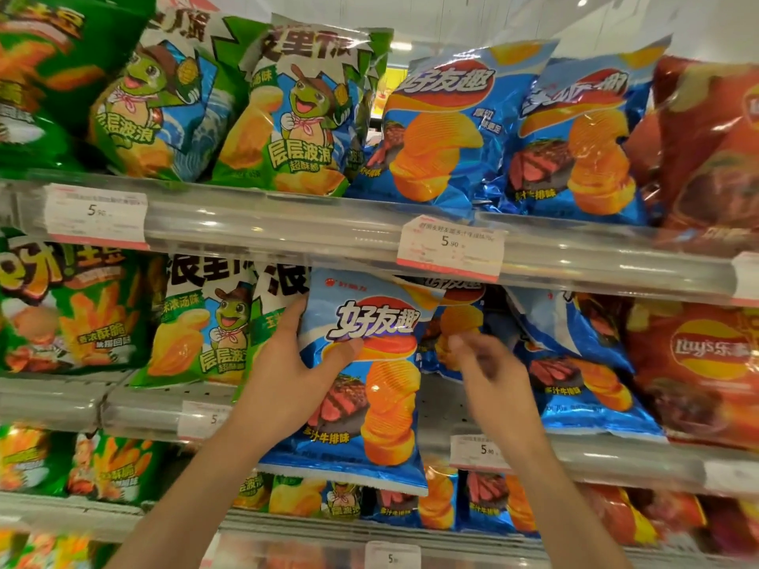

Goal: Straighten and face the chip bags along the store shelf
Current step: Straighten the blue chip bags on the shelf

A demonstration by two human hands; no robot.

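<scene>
A blue steak-flavour chip bag hangs upright in front of the middle shelf, facing me. My left hand grips its left edge, thumb on the front, fingers behind. My right hand hovers blurred just right of the bag with its fingers loosely apart, holding nothing. Behind that hand more blue bags stand on the middle shelf, one leaning. Green turtle bags stand to the left of the held bag.
The upper shelf rail carries price tags and rows of green, blue and red bags. Red Lay's bags fill the right side. Lower shelves hold smaller bags.
</scene>
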